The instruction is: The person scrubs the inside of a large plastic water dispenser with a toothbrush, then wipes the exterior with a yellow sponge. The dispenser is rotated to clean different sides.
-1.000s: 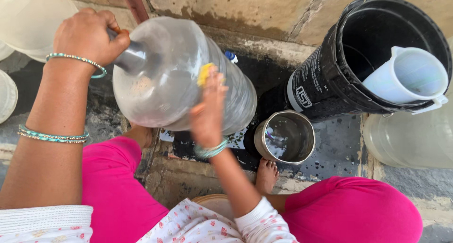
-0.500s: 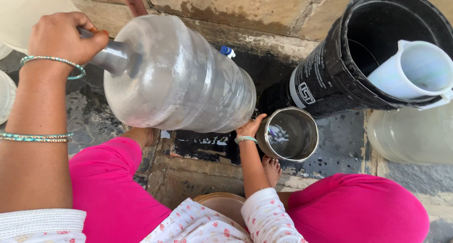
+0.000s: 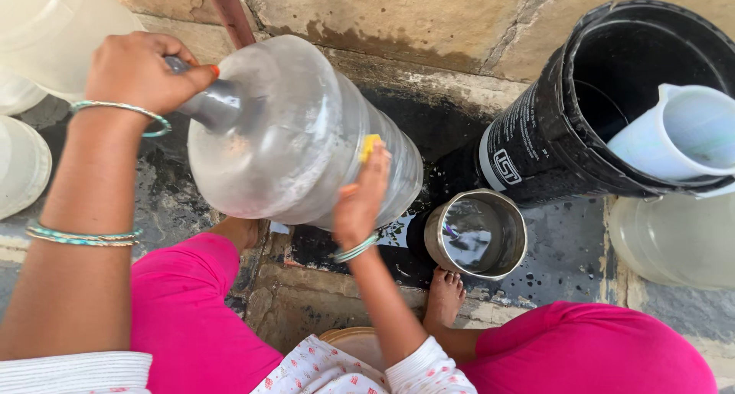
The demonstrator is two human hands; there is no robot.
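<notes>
A large clear plastic water jug (image 3: pixel 283 134) lies tilted on its side above wet stone ground. My left hand (image 3: pixel 142 68) is closed around its narrow neck at the upper left and holds it up. My right hand (image 3: pixel 360 202) presses a small yellow sponge (image 3: pixel 370 145) against the jug's lower right side. Both wrists wear thin bangles. My knees in pink cloth fill the bottom of the view, and a bare foot (image 3: pixel 444 298) rests on the stone step.
A steel pot (image 3: pixel 476 235) with water stands just right of the jug. Behind it is a black bucket (image 3: pixel 536 149) holding a white plastic mug (image 3: pixel 681 134). A translucent container (image 3: pixel 674 241) sits at the right, pale containers (image 3: pixel 19 164) at the left, a stone wall (image 3: pixel 398 19) behind.
Half a second ago my right hand was down at the steel pot's rim. It has come back up onto the jug's side with the sponge. The jug has stayed tilted in my left hand.
</notes>
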